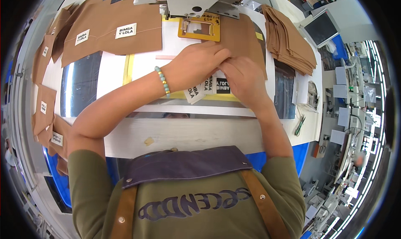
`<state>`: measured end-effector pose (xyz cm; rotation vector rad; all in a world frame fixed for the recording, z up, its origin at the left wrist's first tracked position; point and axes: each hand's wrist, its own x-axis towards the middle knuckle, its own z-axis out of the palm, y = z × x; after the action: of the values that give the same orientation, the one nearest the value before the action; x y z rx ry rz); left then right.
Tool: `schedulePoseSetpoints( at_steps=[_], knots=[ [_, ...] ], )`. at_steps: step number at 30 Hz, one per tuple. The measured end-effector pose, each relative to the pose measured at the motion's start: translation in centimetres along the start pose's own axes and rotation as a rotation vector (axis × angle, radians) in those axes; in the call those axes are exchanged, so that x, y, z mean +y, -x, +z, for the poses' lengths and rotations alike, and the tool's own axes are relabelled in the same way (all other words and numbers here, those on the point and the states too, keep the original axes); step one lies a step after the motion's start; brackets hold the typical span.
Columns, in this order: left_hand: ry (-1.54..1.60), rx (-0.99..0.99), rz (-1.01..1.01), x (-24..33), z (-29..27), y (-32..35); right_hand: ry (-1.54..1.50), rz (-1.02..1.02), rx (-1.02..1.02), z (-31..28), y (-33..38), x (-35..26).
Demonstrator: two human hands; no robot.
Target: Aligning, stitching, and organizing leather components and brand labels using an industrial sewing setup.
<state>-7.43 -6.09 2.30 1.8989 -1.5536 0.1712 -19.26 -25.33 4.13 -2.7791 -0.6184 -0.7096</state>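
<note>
Woven white labels [199,89], light and limp, lie fanned under my left hand [196,63] while my right hand [242,78] pinches one edge, the best hold.

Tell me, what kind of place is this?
Probably a sewing workshop or factory. A sewing machine sits over the table, a stack of cut brown pieces waits beside it, and more workstations stretch off to the right.

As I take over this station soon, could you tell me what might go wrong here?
The left hand and right hand work close under the sewing machine head; they could get caught. The small labels lie loosely fanned and might slip. The stack of brown pieces could slide.
</note>
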Motion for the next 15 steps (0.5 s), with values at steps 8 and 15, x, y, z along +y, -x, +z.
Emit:
schedulePoseSetpoints(
  at_steps=[8,15],
  knots=[
    [-0.349,0.011,0.081,-4.0,-1.5,2.1,-0.064,0.103,-0.094,-2.0,1.2,-0.9],
    [-0.683,-0.073,0.158,-7.1,-5.1,6.6,0.116,0.199,-0.344,-0.2,2.4,0.5]
  ],
)
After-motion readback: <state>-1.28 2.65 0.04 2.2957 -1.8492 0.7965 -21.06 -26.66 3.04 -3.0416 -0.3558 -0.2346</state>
